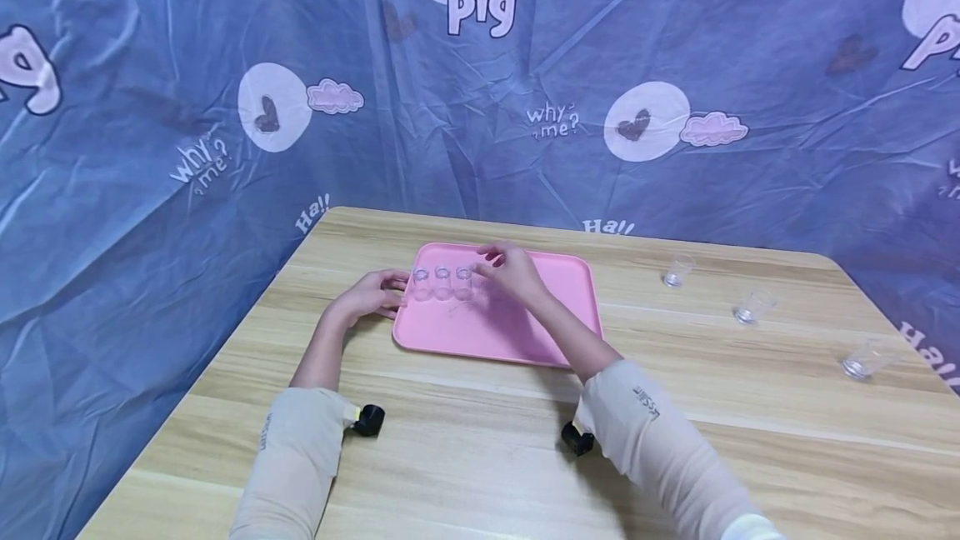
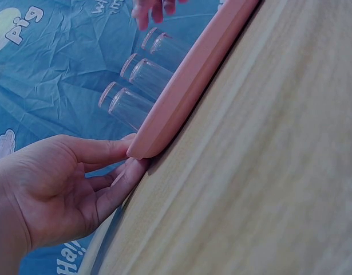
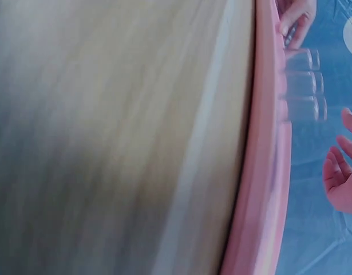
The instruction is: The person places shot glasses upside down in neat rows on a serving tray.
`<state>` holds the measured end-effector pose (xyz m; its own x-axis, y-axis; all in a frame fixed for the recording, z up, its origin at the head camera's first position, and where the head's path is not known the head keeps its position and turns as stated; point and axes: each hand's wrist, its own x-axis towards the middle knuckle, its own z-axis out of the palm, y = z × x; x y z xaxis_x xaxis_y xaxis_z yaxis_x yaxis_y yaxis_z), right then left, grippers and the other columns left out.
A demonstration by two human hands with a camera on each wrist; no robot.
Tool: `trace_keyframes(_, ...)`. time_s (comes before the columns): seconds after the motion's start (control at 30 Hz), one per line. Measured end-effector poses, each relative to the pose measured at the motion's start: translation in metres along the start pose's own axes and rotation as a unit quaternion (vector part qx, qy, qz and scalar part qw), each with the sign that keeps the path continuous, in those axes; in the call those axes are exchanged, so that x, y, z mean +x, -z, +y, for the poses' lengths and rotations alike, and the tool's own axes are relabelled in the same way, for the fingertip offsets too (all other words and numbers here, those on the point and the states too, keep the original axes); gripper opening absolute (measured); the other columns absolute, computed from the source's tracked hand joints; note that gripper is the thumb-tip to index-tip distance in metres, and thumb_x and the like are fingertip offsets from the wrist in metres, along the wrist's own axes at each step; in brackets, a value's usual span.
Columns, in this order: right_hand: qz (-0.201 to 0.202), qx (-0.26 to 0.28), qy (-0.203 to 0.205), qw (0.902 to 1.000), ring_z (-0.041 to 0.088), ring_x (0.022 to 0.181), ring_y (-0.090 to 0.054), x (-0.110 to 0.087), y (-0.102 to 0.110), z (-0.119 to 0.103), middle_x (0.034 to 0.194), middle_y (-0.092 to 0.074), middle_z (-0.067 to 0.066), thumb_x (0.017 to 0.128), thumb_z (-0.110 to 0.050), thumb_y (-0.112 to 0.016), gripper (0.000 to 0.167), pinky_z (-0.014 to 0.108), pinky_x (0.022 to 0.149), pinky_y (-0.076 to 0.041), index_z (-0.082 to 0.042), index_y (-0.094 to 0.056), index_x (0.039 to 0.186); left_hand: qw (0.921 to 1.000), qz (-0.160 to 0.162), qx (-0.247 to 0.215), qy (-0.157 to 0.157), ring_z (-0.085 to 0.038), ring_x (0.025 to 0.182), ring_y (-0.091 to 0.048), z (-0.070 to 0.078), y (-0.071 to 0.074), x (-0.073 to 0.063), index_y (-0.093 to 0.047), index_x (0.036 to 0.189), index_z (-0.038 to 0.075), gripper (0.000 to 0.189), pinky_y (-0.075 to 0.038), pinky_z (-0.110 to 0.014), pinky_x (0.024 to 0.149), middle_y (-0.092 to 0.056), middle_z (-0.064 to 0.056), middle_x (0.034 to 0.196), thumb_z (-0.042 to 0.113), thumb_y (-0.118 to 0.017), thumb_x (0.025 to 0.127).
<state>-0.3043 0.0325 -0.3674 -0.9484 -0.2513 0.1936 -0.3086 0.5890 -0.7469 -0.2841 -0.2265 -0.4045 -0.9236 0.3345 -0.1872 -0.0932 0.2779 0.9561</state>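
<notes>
Presently on the tray: three clear glasses (image 1: 443, 283) stand in a close row at the upper left of the pink tray (image 1: 480, 336), near the centre of the head view; they appear upside down, thick ends uppermost.
Left hand (image 1: 367, 297): fingers pinch the tray's left edge, thumb above and fingertips beneath, just beside the row's leftmost glass.
Right hand (image 1: 513, 273): fingers loosely curved, holding nothing; they hover just beside the row's rightmost glass, apart from it in both wrist views.
Glass handling: probably light, stiff, slippery and easily knocked over or chipped; best taken by the sides near the top, thumb opposite fingers.
Tray handling: looks stiff and fairly light; the raised rim should give a steady hold.
Other glasses (image 1: 752, 308): three, well apart from both hands, on the wooden surface (image 1: 465, 448) at the right of the head view.
</notes>
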Motion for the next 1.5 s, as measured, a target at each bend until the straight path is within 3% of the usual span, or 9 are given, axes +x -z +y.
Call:
trace_keyframes(0.6,0.086,-0.030,-0.020,0.9957,0.032,0.094,-0.054,-0.017,0.096,0.055,0.105,-0.057,0.020,0.084,-0.016,-0.066,0.032,0.041,0.078,-0.050,0.004,-0.061,0.110,1.0000,-0.005,0.003,-0.007,-0.018,0.080,-0.058,-0.002,0.003,-0.002,-0.030,0.134,-0.013,0.053,-0.056,-0.033,0.072,-0.041,-0.030,0.122,-0.009,-0.049,0.085)
trace_keyframes(0.77,0.113,-0.022,-0.034,0.9928,0.032,0.093,-0.054,-0.025,0.120,0.073,0.106,-0.055,0.022,0.085,-0.016,-0.065,0.034,0.037,0.076,-0.049,0.006,-0.060,0.111,1.0000,-0.005,0.001,-0.006,-0.018,0.080,-0.058,0.000,0.001,-0.003,-0.031,0.134,-0.013,0.052,-0.056,-0.033,0.072,-0.042,-0.030,0.122,-0.009,-0.049,0.085)
trace_keyframes(0.97,0.151,-0.048,-0.044,0.9863,0.033,0.093,-0.054,-0.039,0.149,0.094,0.105,-0.051,0.022,0.086,-0.021,-0.064,0.037,0.033,0.074,-0.046,0.007,-0.060,0.111,1.0000,-0.006,0.001,-0.005,-0.017,0.079,-0.058,0.001,-0.001,-0.003,-0.030,0.134,-0.013,0.052,-0.056,-0.032,0.072,-0.042,-0.029,0.122,-0.008,-0.049,0.086)
trace_keyframes(1.2,0.183,-0.058,-0.065,0.9792,0.032,0.094,-0.052,-0.058,0.175,0.114,0.108,-0.047,0.024,0.087,-0.023,-0.062,0.041,0.024,0.071,-0.043,0.009,-0.058,0.113,1.0000,-0.006,-0.001,-0.006,-0.016,0.078,-0.058,-0.001,0.000,-0.002,-0.030,0.134,-0.014,0.052,-0.056,-0.032,0.071,-0.042,-0.029,0.120,-0.008,-0.049,0.086)
trace_keyframes(1.5,0.211,-0.062,-0.118,0.9683,0.037,0.102,-0.047,-0.078,0.194,0.135,0.117,-0.044,0.029,0.088,-0.023,-0.060,0.047,0.029,0.075,-0.040,0.009,-0.051,0.122,0.9999,-0.012,0.003,-0.010,-0.016,0.079,-0.057,-0.001,0.000,-0.001,-0.028,0.134,-0.015,0.052,-0.056,-0.032,0.071,-0.040,-0.030,0.121,-0.008,-0.049,0.086)
